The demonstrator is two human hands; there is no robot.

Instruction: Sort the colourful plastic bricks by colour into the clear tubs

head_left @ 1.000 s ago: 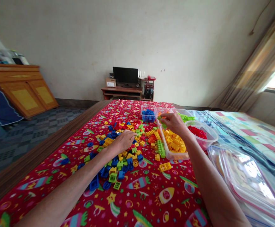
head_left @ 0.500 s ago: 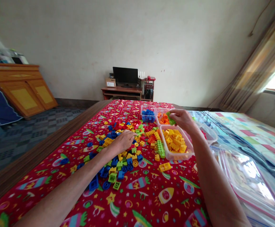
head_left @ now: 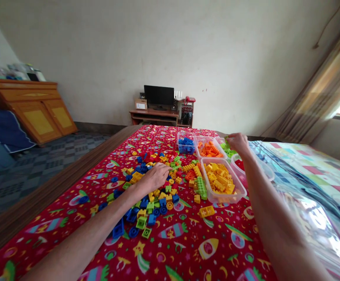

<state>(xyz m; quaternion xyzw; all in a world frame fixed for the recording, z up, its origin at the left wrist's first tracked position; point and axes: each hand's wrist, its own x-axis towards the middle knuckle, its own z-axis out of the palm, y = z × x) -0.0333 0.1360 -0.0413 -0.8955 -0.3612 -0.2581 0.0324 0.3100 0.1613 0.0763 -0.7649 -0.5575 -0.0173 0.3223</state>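
Far left, a wooden cabinet (head_left: 35, 113) stands against the wall; then comes the red patterned cloth (head_left: 172, 253), and across it sprawls the mixed heap of toy bricks (head_left: 150, 208), blue, yellow, green and red all jumbled together; in at that heap goes the left hand (head_left: 157, 175), palm down, fingers bent, a thin green piece (head_left: 175, 167) right by the tips, though whether they grip it I cannot tell; behind, a dark monitor (head_left: 159, 95) stands on a desk (head_left: 155, 113); now the sorted boxes, blue bricks (head_left: 186, 145) in the first; nearer, a long green brick (head_left: 200, 186) lies on the cloth beside the yellow box; orange bricks (head_left: 209, 149) fill the next box along, and a single yellow brick (head_left: 207, 211) sits loose in front; the yellow bricks (head_left: 219, 177) are piled high in the nearest box; light green bricks (head_left: 230, 153) lie in the box beyond, and right above them is the right hand (head_left: 238, 142), fingers pinched on a green brick (head_left: 226, 140); red bricks (head_left: 240, 164) peep out of a tub beside the forearm; clear lids (head_left: 316, 222) gleam at far right.
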